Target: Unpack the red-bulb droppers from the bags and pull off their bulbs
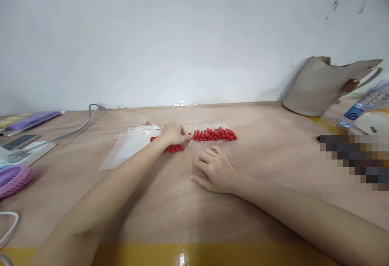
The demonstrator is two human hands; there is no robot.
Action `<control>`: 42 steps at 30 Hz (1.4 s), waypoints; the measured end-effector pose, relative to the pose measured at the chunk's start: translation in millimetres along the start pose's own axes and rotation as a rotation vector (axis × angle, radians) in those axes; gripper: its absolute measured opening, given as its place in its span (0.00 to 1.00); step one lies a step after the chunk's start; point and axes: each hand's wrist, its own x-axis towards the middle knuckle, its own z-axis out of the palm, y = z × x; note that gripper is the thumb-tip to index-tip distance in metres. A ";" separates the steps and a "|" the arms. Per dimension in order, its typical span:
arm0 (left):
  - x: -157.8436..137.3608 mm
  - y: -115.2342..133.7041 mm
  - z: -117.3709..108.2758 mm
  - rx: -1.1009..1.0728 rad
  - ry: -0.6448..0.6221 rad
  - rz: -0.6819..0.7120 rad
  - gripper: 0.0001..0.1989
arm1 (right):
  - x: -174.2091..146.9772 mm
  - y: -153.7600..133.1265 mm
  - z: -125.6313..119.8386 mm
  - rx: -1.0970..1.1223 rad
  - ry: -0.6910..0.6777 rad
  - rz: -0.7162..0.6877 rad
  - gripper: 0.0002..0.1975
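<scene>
Thin clear sticks with red rounded tips lie side by side in a row, their red tips (214,134) in a band across the middle. My left hand (174,133) is at the left end of this row, fingers bent and thumb close to the forefinger beside a single red tip. Under and in front of that hand lies a smaller group of red tips (174,148), partly hidden by my wrist. My right hand (215,171) rests on the near part of the clear sticks (197,151), its thumb apart from the loosely bent fingers.
Left of my left hand lies a clear plastic bag (124,148) with white inside. Farther left are a phone (21,142), a grey cable (71,132) and a purple round object (13,180). A beige bag (322,86) and a plastic bottle (354,112) are at right.
</scene>
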 end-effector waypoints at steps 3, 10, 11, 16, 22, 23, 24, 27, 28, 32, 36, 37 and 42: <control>1.4 1.6 4.0 -0.065 -0.093 -0.041 0.16 | -9.9 4.7 -5.0 0.029 0.051 0.001 0.14; -11.4 -5.4 -0.6 -0.097 0.019 -0.143 0.16 | -20.4 16.9 -1.8 0.083 0.191 0.118 0.10; -15.4 -8.9 -1.8 -0.076 0.093 -0.137 0.14 | -20.7 18.1 -0.5 0.088 0.208 0.139 0.09; -51.1 -25.2 5.1 -0.003 0.569 0.232 0.09 | -17.9 21.7 0.1 0.087 0.314 0.176 0.12; -93.1 -17.0 27.0 -0.027 0.651 0.647 0.04 | -15.3 22.4 -9.0 -0.026 0.283 0.045 0.24; -95.7 -14.8 29.7 -0.038 0.661 0.673 0.03 | -15.7 23.1 -9.2 -0.034 0.250 0.022 0.23; -97.2 -13.1 32.2 -0.049 0.670 0.690 0.02 | -16.3 24.0 -8.8 -0.036 0.219 0.009 0.22; -97.2 -12.0 37.9 -0.088 0.699 0.717 0.02 | -17.5 27.2 -6.5 -0.017 0.169 0.014 0.16; -96.6 -12.8 39.3 -0.101 0.706 0.718 0.02 | -17.5 28.1 -5.9 -0.005 0.161 0.022 0.14; -95.0 -16.0 42.9 -0.145 0.665 0.709 0.04 | -15.8 28.9 -4.7 0.058 0.134 0.026 0.10; -93.8 -11.8 44.4 -0.176 0.559 0.727 0.16 | -14.3 27.6 -2.0 0.108 0.157 0.013 0.09; -93.2 -9.8 45.1 -0.173 0.531 0.753 0.18 | -14.1 27.3 -1.1 0.112 0.165 0.006 0.09; -90.6 -3.2 51.2 -0.181 0.534 0.842 0.07 | -13.6 25.7 -0.1 0.136 0.161 -0.028 0.09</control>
